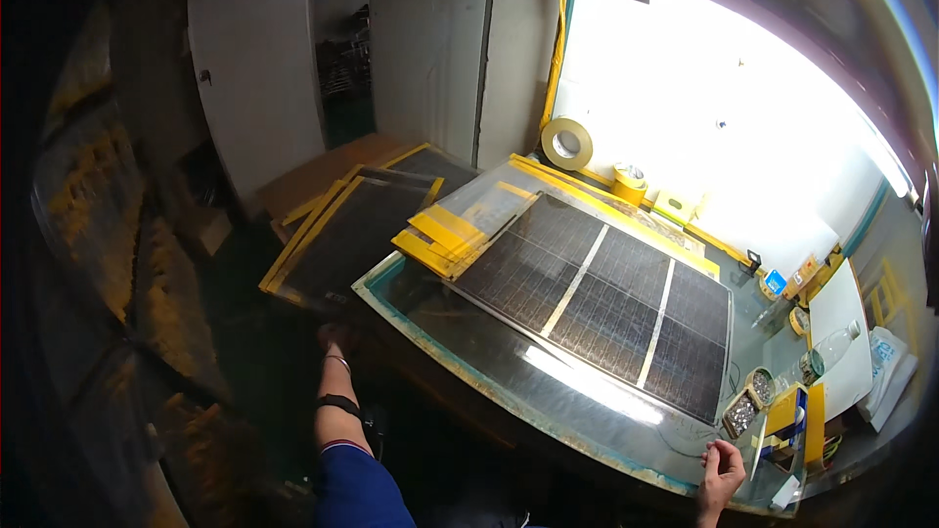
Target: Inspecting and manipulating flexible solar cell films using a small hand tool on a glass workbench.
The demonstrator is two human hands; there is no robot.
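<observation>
A dark panel [606, 284] with fine lines and pale cross strips lies on the glass-topped table [460, 328]. My right hand [722, 474] is over the table's near right edge, fingertips pinched together. A thin dark strand [680, 448] curves on the glass beside those fingertips; whether they hold it I cannot make out. My left arm reaches forward past the table's left corner. In shadow, the left hand [334, 337] is close to the near edge of a dark sheet with yellow tape borders [362, 235]; its fingers are too dim to read.
Clear yellow-edged sheets [460, 220] overlap the panel's far left. Tape rolls [566, 145] stand along the bright backboard [665, 78]. To the right are a tray of small metal parts [740, 415], a plastic bottle [836, 344] and a yellow box [785, 416]. A white door [254, 49] stands behind.
</observation>
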